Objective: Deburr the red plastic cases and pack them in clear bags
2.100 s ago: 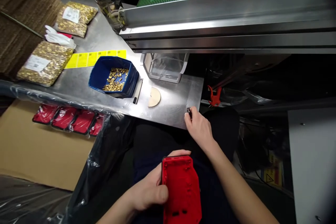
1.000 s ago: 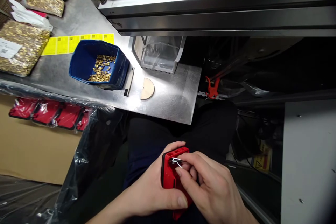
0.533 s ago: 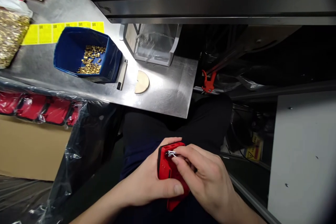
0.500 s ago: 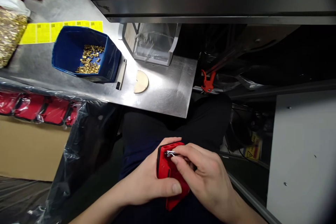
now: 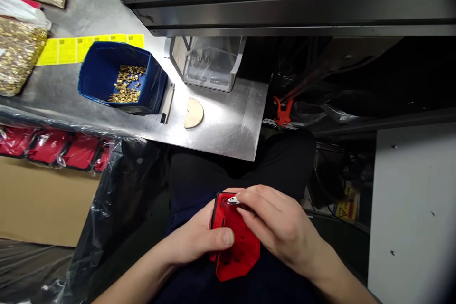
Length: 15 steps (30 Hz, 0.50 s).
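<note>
My left hand (image 5: 203, 237) grips a red plastic shell (image 5: 238, 251) with a black edge, its thumb lying over the inner side. The shell is held tilted above my lap. Pinched between the thumb and fingers of my right hand (image 5: 276, 221) is a small silver clipper-like tool (image 5: 232, 201). Its tip is at the upper corner of the shell, close to the black edge. My right fingers hide most of the tool, and I cannot tell whether the tip touches the plastic.
On the metal table (image 5: 228, 128) stand a blue bin (image 5: 96, 76) of small brass parts and a grey bin (image 5: 210, 83). Beside them lie a pen (image 5: 167, 104) and a half-round disc (image 5: 194, 113). Wrapped red shells (image 5: 81, 150) fill a box at left. An orange clamp (image 5: 283, 111) sits beyond the table's edge.
The red shell has turned so that more of its inside shows. The tool's visible end looks rotated and more closed. My left thumb has shifted slightly up and left.
</note>
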### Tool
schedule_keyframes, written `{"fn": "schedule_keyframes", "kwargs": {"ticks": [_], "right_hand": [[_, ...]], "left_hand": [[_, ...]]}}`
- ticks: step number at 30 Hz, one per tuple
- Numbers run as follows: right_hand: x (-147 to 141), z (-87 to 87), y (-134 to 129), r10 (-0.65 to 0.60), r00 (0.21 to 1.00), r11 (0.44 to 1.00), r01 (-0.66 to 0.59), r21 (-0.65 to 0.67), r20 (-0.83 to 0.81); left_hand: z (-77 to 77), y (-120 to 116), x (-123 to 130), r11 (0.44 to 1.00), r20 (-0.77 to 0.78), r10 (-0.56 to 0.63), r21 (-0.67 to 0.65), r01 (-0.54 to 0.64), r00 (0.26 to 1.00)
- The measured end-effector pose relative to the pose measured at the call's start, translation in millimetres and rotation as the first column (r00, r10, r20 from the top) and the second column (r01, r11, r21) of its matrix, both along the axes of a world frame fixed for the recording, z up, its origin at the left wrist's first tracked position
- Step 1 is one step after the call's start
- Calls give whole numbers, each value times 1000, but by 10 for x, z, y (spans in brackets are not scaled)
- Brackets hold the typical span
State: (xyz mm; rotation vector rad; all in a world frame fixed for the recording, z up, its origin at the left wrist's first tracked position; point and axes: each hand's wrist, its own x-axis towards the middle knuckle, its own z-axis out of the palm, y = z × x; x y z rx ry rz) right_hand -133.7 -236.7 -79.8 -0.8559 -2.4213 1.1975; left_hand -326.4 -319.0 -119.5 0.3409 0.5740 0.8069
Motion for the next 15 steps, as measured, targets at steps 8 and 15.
{"fn": "schedule_keyframes", "kwargs": {"ticks": [8,15], "right_hand": [[-24,-24,-2,76,996,978,-82,191,40],[-47,-40,-10,101,992,916,-124,381,81]], "left_hand": [[9,13,7,1000,16,-15,24,15,1000],[8,25,-10,999,3,-23,30,23,1000]]}}
